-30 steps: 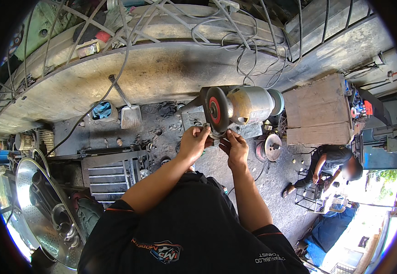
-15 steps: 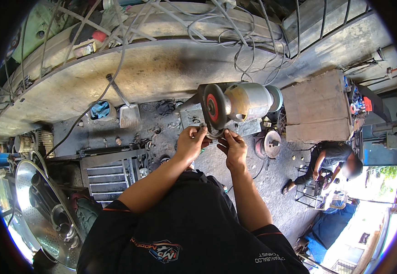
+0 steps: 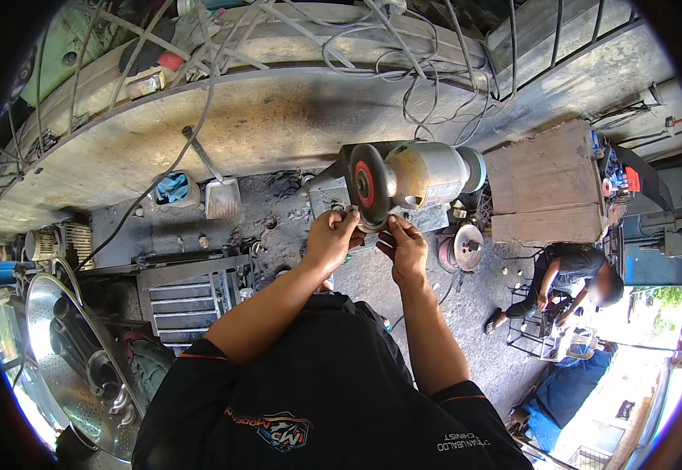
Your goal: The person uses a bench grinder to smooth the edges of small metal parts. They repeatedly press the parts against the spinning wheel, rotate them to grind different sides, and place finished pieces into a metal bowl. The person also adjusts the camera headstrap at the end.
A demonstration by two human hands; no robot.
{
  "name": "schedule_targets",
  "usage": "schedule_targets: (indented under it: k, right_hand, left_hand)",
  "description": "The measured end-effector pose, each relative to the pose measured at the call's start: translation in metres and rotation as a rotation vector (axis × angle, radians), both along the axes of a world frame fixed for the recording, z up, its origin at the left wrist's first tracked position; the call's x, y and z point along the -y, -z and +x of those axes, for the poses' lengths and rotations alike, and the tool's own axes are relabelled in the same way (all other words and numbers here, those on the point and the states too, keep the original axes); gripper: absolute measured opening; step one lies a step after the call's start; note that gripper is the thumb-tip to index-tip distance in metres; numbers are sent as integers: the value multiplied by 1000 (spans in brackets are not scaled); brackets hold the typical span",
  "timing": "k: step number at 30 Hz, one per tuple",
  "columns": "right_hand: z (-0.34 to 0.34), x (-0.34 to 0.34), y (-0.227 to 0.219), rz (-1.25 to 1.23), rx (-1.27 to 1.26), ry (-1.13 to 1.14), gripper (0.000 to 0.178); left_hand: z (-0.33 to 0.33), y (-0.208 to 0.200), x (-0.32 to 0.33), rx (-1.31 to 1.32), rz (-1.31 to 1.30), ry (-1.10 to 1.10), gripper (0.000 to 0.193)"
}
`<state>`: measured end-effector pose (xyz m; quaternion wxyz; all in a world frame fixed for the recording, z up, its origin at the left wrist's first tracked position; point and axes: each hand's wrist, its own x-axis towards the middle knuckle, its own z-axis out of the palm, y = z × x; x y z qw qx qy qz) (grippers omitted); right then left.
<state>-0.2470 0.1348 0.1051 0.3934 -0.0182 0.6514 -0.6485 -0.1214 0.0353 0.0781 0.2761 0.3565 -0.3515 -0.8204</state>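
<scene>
A bench grinder (image 3: 427, 174) stands in front of me, with a dark wheel (image 3: 373, 205) with a red centre on its left end and a pale wheel (image 3: 475, 169) on its right. Just under the dark wheel, a small curved grey metal piece (image 3: 371, 228) spans my hands; its full shape is hidden. My left hand (image 3: 330, 243) pinches its left end between thumb and fingers. The other end is gripped by my right hand (image 3: 405, 249), thumb and index finger pressed together. The piece lies at the wheel's lower rim; I cannot tell whether they touch.
A dustpan (image 3: 223, 197) and a bucket with blue cloth (image 3: 174, 189) are by the wall at left. Nearer stands a perforated metal basin (image 3: 52, 368) with metal parts. A large brown board (image 3: 545, 184) is right of the grinder. Another person (image 3: 572, 274) sits at far right.
Both hands have shifted very slightly and tilted the metal piece under the dark wheel. My left hand has risen a little. The grinder stays in place.
</scene>
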Motion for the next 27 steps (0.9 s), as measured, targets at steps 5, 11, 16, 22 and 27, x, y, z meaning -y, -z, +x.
schedule_targets:
  k: [5,11,16,22,27]
  right_hand:
    - [7,-3,5,25,3,-11,26]
    - [12,-6,8,43,4,-10,28]
    - [15,-6,7,43,18,6,27]
    - [19,-7,8,16,58,22,21]
    - [9,-4,4,-8,23,52,19]
  left_hand:
    - [10,5,-4,-1,24,6,33]
    - [18,1,-7,51,4,22,33]
    - [20,-5,-8,68,-16,10,32]
    - [24,-5,-3,129,-79,70,27]
    - [9,-9,0,-33,-79,9,27]
